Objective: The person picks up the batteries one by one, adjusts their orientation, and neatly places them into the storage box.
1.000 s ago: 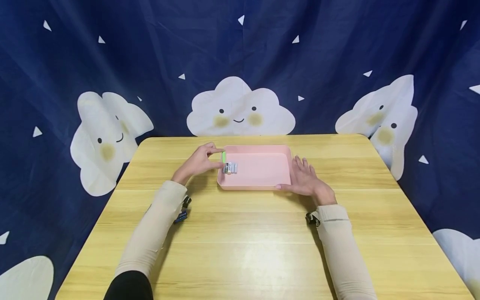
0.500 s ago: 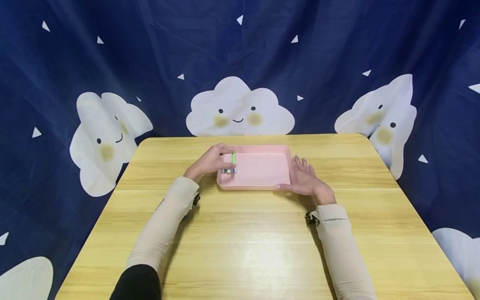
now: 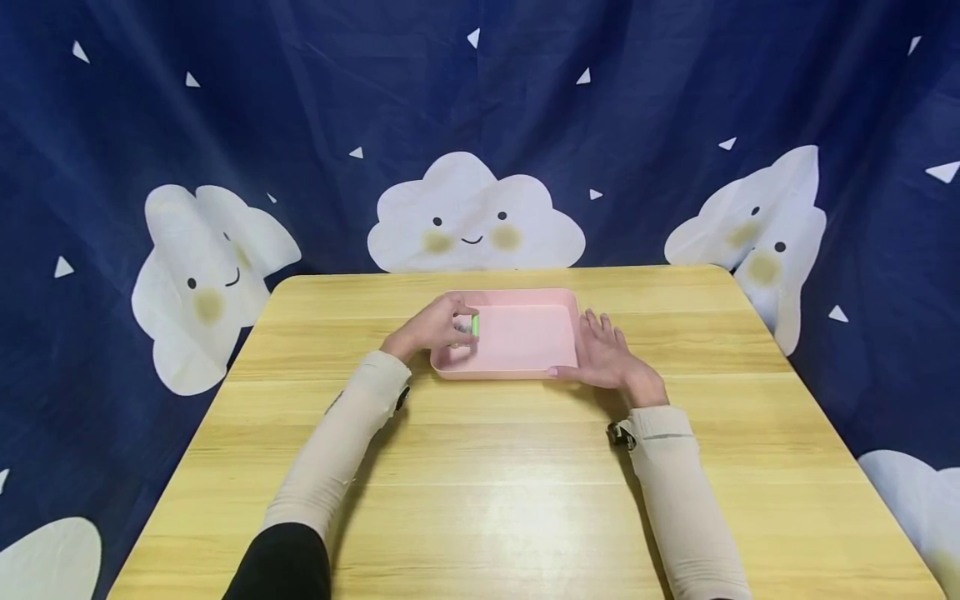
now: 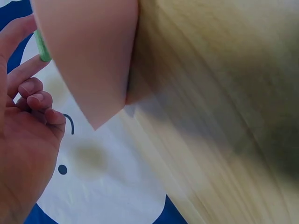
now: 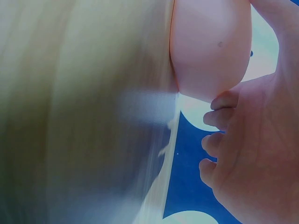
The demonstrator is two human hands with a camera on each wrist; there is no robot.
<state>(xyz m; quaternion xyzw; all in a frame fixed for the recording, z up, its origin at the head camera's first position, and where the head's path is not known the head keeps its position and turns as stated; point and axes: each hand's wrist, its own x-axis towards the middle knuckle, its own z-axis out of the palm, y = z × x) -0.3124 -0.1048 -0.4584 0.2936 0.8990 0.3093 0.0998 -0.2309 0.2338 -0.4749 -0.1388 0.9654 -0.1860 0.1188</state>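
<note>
Over the left end of a shallow pink tray [image 3: 525,337], my left hand [image 3: 433,323] pinches a bright green battery [image 3: 476,324] by its ends between thumb and finger. Part of a row of lighter batteries [image 3: 462,323] shows between those fingers; the rest is hidden by the hand. In the left wrist view, the green battery [image 4: 42,46] sits past the tray wall [image 4: 88,60], with the other fingers curled in. My right hand [image 3: 606,354] rests against the tray's right side, fingers straight, thumb along the front rim. In the right wrist view, its fingertips touch the tray's outer wall [image 5: 210,46].
The tray stands toward the far side of a light wooden table [image 3: 495,467]. Behind the table hangs a dark blue curtain [image 3: 322,100] with white clouds. A small black wrist camera [image 3: 621,435] sits under the right sleeve cuff.
My left hand has carried the green battery rightward into the tray, over the row of batteries. A blue item beside the left forearm earlier is out of sight. The right hand stays in place.
</note>
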